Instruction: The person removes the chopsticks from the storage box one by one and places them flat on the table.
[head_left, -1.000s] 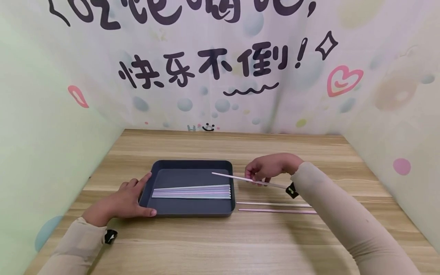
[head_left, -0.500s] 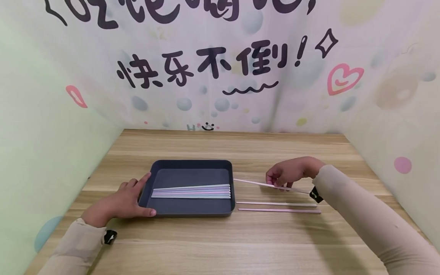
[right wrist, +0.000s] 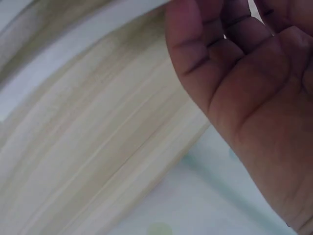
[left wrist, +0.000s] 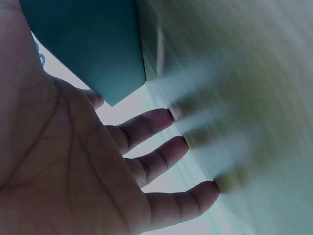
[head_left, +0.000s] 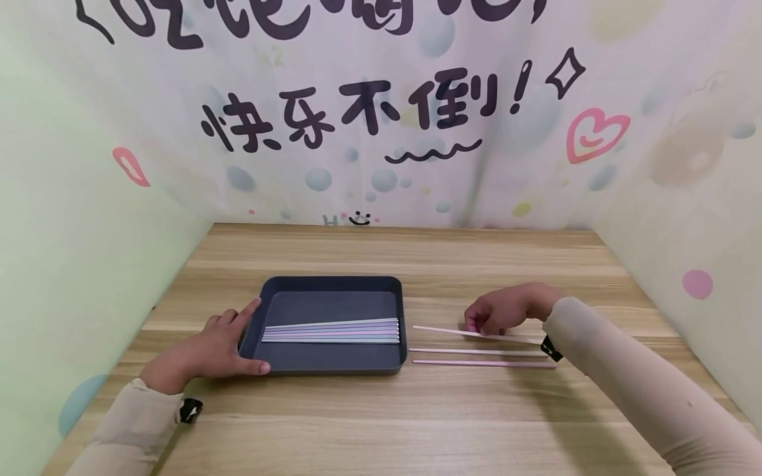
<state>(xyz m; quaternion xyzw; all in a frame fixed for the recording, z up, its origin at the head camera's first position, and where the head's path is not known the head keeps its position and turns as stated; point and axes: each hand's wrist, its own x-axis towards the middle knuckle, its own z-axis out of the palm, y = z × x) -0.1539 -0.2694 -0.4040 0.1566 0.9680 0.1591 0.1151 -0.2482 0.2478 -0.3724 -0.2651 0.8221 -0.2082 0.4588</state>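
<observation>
My left hand (head_left: 223, 344) rests at the left end of a dark grey tray (head_left: 333, 369), thumb at the near rim and index finger along the side. In the left wrist view, the other fingers (left wrist: 164, 156) extend with their tips at the tabletop beside the tray wall (left wrist: 98, 54). Inside the tray, several pale chopsticks (head_left: 330, 332) lie side by side. To the tray's right, my right hand (head_left: 506, 311) pinches a light chopstick (head_left: 440, 330) low over the table. Nearer me, a pale chopstick (head_left: 470, 351) and a pink chopstick (head_left: 476, 363) lie roughly parallel.
The wood-grain table (head_left: 357, 423) meets a printed cloth backdrop (head_left: 357, 178) at its far edge. Walls rise at left (head_left: 77, 264) and right (head_left: 684, 218). Each wrist carries a small black strap piece (head_left: 191, 410).
My right hand has carried its chopstick rightward from over the tray, then lowered it toward the table behind the two lying ones. My left hand has stayed at the tray.
</observation>
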